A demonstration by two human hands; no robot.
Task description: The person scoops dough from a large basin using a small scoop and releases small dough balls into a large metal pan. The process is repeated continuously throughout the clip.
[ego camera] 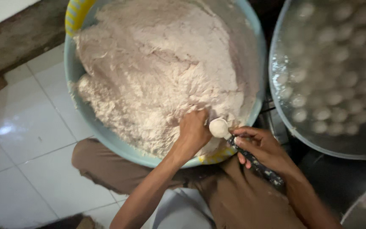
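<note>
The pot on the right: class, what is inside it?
The pot holds many pale balls in cloudy liquid. Its bottom is hidden beneath them, and its right side is out of frame.

Pale pinkish-white dough (pixel 157 72), light blue basin (pixel 102 133) with yellow-striped handle (pixel 76 15), dark speckled spoon handle (pixel 257 163), brown trousers (pixel 106 167)

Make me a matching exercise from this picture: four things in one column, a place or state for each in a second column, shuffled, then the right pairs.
Things:
1. Pale paste
2. Small pale balls
3. Spoon
4. Left hand

Places or states:
A. held in the right hand, bowl end loaded with paste
B. heaped in the light blue basin
C. floating in water in the metal pot
D. pressed into the paste at the basin's near edge

Pairs: 1-B, 2-C, 3-A, 4-D
</note>
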